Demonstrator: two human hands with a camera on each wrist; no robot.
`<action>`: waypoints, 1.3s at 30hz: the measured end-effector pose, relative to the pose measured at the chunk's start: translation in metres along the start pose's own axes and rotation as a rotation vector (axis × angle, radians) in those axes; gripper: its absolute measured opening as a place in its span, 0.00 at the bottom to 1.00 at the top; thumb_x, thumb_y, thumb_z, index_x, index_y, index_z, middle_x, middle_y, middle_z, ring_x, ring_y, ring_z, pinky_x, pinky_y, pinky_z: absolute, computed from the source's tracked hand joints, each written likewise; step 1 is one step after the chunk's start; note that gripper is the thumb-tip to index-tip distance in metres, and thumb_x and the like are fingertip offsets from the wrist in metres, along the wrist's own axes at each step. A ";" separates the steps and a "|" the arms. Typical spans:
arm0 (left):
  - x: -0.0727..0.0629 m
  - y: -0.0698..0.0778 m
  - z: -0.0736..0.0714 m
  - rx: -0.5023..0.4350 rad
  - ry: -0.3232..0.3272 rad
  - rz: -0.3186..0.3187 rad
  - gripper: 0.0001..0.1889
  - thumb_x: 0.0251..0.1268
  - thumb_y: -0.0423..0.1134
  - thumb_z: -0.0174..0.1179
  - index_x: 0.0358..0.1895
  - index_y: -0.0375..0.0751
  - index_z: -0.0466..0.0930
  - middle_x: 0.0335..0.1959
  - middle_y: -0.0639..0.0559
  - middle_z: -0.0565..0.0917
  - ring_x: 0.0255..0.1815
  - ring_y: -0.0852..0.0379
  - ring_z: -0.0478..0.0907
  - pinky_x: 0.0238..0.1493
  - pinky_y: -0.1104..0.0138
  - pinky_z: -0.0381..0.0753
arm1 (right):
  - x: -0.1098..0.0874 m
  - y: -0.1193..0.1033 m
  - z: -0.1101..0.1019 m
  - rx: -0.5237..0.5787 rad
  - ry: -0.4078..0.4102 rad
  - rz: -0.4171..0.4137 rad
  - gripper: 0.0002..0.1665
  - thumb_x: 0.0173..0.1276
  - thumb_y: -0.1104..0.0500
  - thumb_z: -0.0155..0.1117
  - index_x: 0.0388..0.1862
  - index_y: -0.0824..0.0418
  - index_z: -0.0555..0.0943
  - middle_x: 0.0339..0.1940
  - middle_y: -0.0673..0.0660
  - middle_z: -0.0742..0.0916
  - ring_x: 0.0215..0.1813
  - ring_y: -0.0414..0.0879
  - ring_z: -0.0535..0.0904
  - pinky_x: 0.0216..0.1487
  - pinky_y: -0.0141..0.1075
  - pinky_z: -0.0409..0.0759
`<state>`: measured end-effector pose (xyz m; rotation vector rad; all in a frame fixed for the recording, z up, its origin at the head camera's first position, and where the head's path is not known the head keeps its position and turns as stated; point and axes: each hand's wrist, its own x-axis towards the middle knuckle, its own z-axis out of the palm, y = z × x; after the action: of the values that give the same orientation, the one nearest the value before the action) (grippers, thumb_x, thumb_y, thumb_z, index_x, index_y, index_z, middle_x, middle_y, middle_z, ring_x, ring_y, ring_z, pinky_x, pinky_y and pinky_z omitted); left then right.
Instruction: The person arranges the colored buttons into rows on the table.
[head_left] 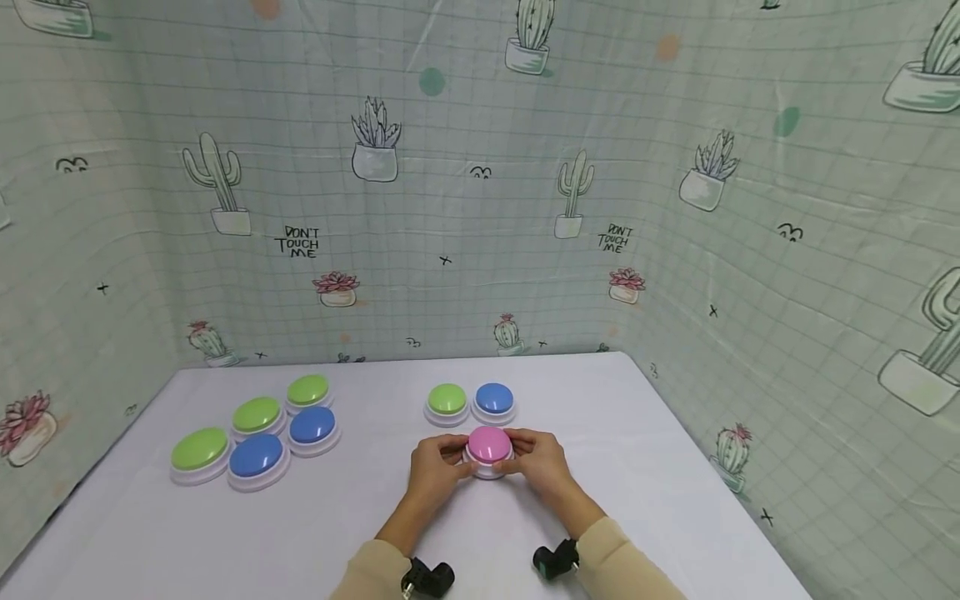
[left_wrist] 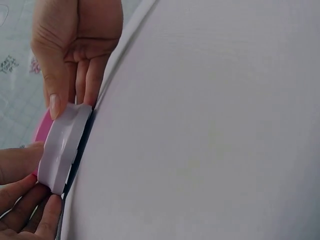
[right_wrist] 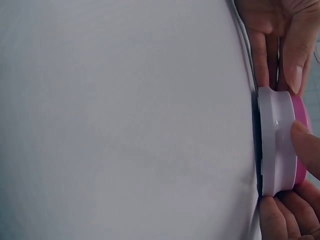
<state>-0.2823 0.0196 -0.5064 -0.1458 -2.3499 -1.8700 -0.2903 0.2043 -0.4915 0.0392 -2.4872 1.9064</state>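
Note:
A pink push button (head_left: 489,444) with a white round base is at mid-table, pink dome facing up. My left hand (head_left: 437,465) grips its left side between thumb and fingers, and my right hand (head_left: 542,462) grips its right side the same way. In the left wrist view the white base (left_wrist: 62,147) shows side-on between both hands, with a dark underside near the tabletop. The right wrist view shows the pink dome (right_wrist: 300,172) too. Whether the base touches the table I cannot tell. Just behind it stand a green button (head_left: 447,398) and a blue button (head_left: 494,397), side by side.
To the left, several more buttons stand grouped on the white table (head_left: 300,533), among them a near green one (head_left: 198,448) and a near blue one (head_left: 257,455). A cactus-print cloth (head_left: 450,208) hangs behind and along both sides. Small black devices (head_left: 431,578) are worn at the wrists.

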 end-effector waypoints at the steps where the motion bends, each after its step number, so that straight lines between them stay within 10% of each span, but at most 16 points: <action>1: 0.000 0.000 0.003 -0.007 -0.007 0.003 0.21 0.52 0.18 0.75 0.53 0.24 0.85 0.51 0.33 0.87 0.56 0.39 0.86 0.55 0.62 0.87 | 0.000 0.001 -0.003 -0.002 0.007 0.004 0.36 0.53 0.75 0.81 0.63 0.74 0.82 0.61 0.72 0.86 0.68 0.64 0.80 0.68 0.51 0.78; 39: 0.012 0.016 0.099 -0.172 -0.164 0.052 0.37 0.55 0.14 0.65 0.71 0.18 0.67 0.76 0.28 0.67 0.78 0.34 0.63 0.76 0.56 0.65 | 0.020 0.019 -0.074 0.008 0.254 0.092 0.38 0.55 0.77 0.78 0.67 0.75 0.78 0.66 0.74 0.82 0.72 0.65 0.75 0.73 0.51 0.74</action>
<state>-0.2964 0.1194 -0.5110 -0.3887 -2.2570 -2.1068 -0.3119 0.2798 -0.4899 -0.3024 -2.3503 1.8212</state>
